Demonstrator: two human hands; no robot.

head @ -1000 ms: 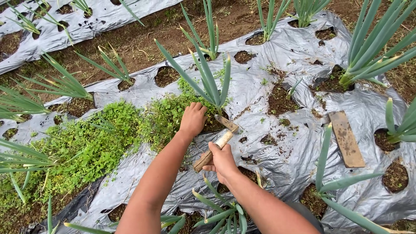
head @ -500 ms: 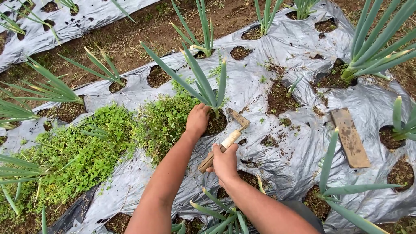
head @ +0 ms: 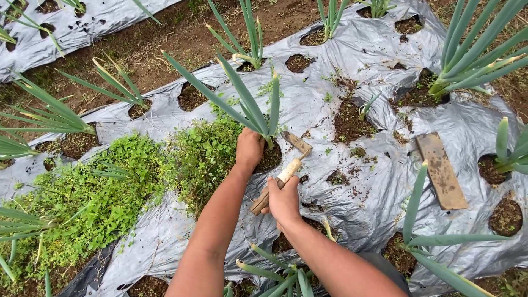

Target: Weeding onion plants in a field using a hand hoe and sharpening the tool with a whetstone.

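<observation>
My left hand (head: 248,148) is closed around weeds at the base of a tall green onion plant (head: 250,104) that grows from a hole in grey plastic mulch (head: 313,104). My right hand (head: 284,201) grips the wooden handle of a small hand hoe (head: 286,173). Its rusty blade (head: 297,143) rests at the soil hole just right of the plant. A dense patch of low green weeds (head: 203,154) lies directly left of my left hand.
A flat wooden board (head: 441,170) lies on the mulch at the right. More onion plants (head: 473,55) stand in holes all around. A wide weed mat (head: 88,203) covers the left. Bare soil (head: 165,38) separates this bed from another mulch strip.
The view has shifted slightly. Both hands stay at the onion's base, the left on the weeds and the right holding the hoe.
</observation>
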